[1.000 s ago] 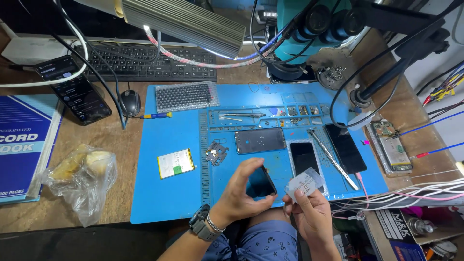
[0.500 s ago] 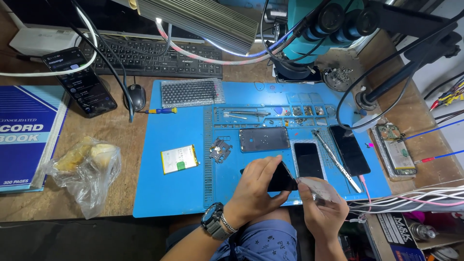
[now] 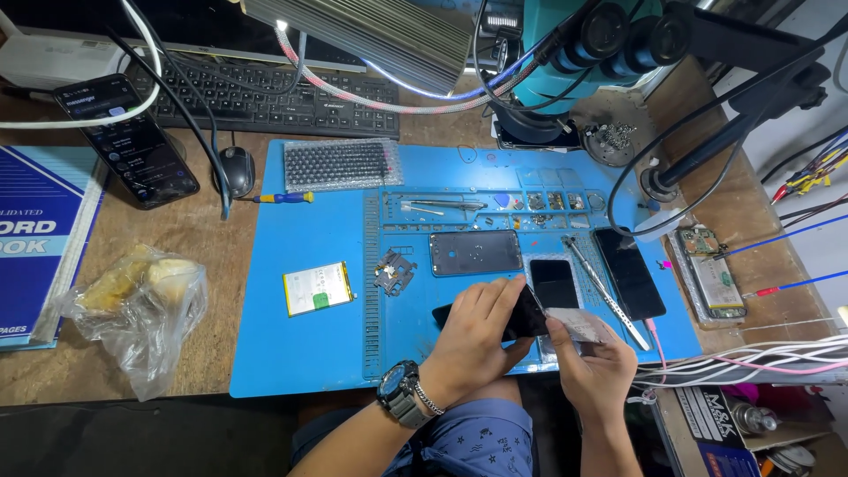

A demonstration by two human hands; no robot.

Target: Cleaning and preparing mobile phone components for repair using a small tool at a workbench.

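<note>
My left hand (image 3: 473, 340), with a wristwatch on the wrist, grips a small black phone part (image 3: 527, 316) just above the near edge of the blue work mat (image 3: 300, 349). My right hand (image 3: 592, 358) holds a white wipe or card (image 3: 579, 325) pressed against that black part. On the mat beyond the hands lie a dark phone frame (image 3: 475, 253), a black phone (image 3: 555, 283), another black phone (image 3: 629, 272), metal tweezers (image 3: 605, 291), a phone battery (image 3: 318, 289) and a small metal bracket (image 3: 394, 270).
A microscope (image 3: 587, 53) on an arm hangs over the mat's far side. At the back is a keyboard (image 3: 265, 93), with a mouse (image 3: 236, 170) and a lit phone (image 3: 126, 140). A plastic bag (image 3: 137, 309) and blue book (image 3: 35, 238) sit left, wires (image 3: 751, 358) right.
My left hand has turned the black part from lying flat to on edge. My right hand brought the white piece up against it. The view shifted slightly.
</note>
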